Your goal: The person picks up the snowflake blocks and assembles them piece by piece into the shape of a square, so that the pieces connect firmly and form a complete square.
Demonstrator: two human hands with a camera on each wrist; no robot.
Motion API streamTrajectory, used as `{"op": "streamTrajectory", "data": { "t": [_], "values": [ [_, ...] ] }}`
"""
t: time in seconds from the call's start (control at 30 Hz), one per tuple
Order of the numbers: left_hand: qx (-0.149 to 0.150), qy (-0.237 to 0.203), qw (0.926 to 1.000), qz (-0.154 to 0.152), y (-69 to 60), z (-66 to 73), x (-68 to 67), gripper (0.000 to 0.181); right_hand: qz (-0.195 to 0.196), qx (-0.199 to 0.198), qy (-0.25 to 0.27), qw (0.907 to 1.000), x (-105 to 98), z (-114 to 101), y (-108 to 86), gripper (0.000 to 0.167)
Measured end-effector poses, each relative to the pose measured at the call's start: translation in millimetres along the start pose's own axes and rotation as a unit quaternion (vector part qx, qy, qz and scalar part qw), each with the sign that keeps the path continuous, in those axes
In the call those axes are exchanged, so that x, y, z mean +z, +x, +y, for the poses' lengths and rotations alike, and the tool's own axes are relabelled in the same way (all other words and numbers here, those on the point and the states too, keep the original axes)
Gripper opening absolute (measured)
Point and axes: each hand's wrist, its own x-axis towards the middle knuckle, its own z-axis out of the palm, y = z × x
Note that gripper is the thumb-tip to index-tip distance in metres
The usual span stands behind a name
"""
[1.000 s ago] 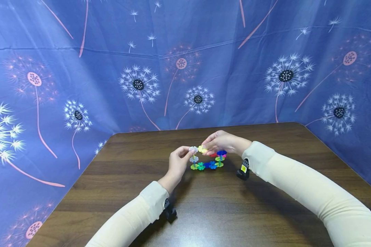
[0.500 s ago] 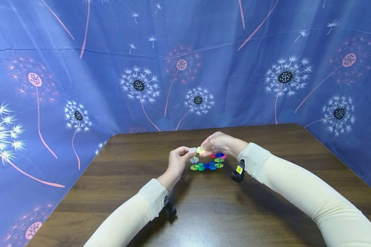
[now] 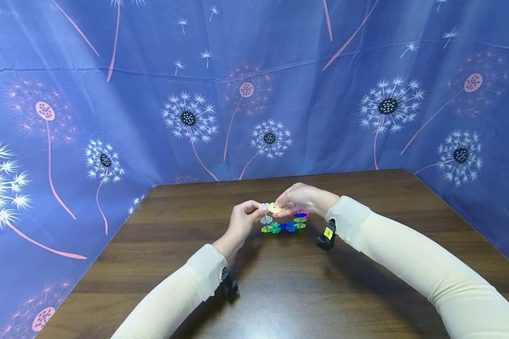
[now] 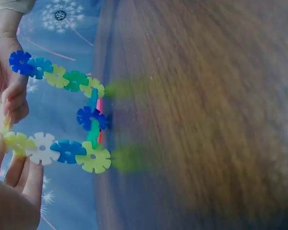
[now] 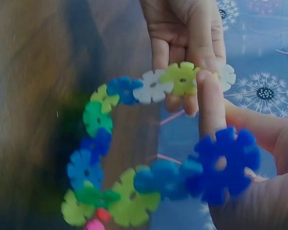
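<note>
Flower-shaped plastic discs are slotted together into a standing frame, with a bottom row of green and blue discs (image 3: 291, 226) on the table and a chain rising at each side. My left hand (image 3: 242, 225) pinches the top of the left chain, by a white disc (image 3: 264, 206). Between the right hand's (image 3: 303, 197) thumb and fingers is a pale yellow disc (image 3: 274, 207), held against that white disc. In the right wrist view, the other chain ends in a dark blue disc (image 5: 225, 165) near the right palm. Fingertips hide where the pinched discs meet.
The brown wooden table (image 3: 161, 226) extends around the frame. A blue cloth with dandelion prints (image 3: 322, 94) hangs behind it. Black wrist cameras sit under both sleeves, one of them below the right cuff (image 3: 326, 238).
My right hand has moved slightly left and down with the yellow disc, and the gap to the white disc has closed. The left hand stays nearly still.
</note>
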Motion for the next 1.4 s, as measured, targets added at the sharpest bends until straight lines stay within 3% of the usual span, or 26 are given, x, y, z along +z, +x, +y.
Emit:
{"op": "streamTrajectory", "data": {
  "t": [0.33, 0.63, 1.03, 1.13, 1.3, 1.4],
  "values": [
    [-0.002, -0.023, 0.9996, -0.017, 6.8, 3.9, -3.9, 0.018, 0.042, -0.039, -0.078, 0.9953, -28, -6, 3.1, 0.034],
    [-0.016, -0.029, 0.999, -0.031, 4.5, 3.7, -3.5, 0.015, 0.078, -0.039, -0.148, 0.9852, -54, 18, 12.1, 0.037],
    [-0.036, -0.027, 0.9983, -0.037, 1.6, -3.3, 0.0, 0.019, 0.149, -0.017, -0.186, 0.9711, -66, 56, 15.1, 0.038],
    [-0.038, -0.03, 0.9981, -0.039, 1.3, -5.1, 1.0, 0.02, 0.163, -0.024, -0.207, 0.9644, -66, 66, 18.0, 0.031],
    [-0.036, -0.04, 0.9976, -0.044, 0.2, -3.5, 2.3, 0.02, 0.196, -0.046, -0.277, 0.9396, -64, 76, 24.6, 0.017],
    [-0.035, -0.045, 0.9974, -0.045, 0.1, -4.4, 2.4, 0.02, 0.208, -0.046, -0.299, 0.9304, -62, 77, 26.0, 0.014]
  ]
}}
